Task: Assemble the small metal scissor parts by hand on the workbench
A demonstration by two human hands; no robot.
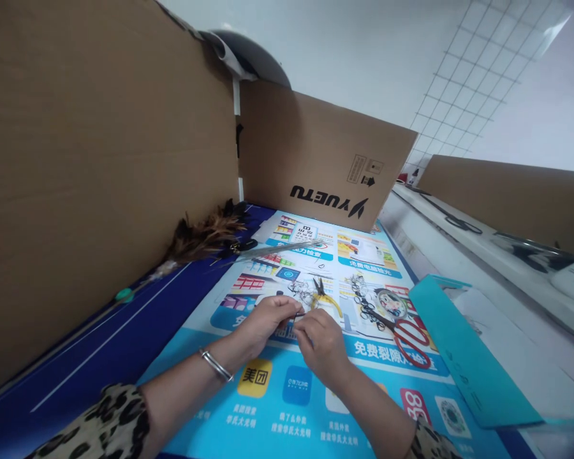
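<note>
My left hand (pixel 268 322) and my right hand (pixel 324 344) meet above the printed sheet, fingertips pinched and almost touching. Between them is a small, thin dark piece, too small to name. Just beyond my fingers lie yellow-handled pliers (pixel 320 290), jaws pointing away from me. Thin, tangled wire-like bits (pixel 299 290) lie left of the pliers. To the right, scissors with red handles (pixel 411 341) rest near several small dark rings (pixel 361 303) and a round clear container (pixel 391 303) with small pieces in it.
A cardboard panel (pixel 105 159) stands on the left, and another panel (pixel 316 153) closes the back. Brown feathers (pixel 203 236) lie along the left side near thin silvery rods (pixel 282 248). A teal folder (pixel 463 357) lies on the right, beside a white ledge (pixel 497 248).
</note>
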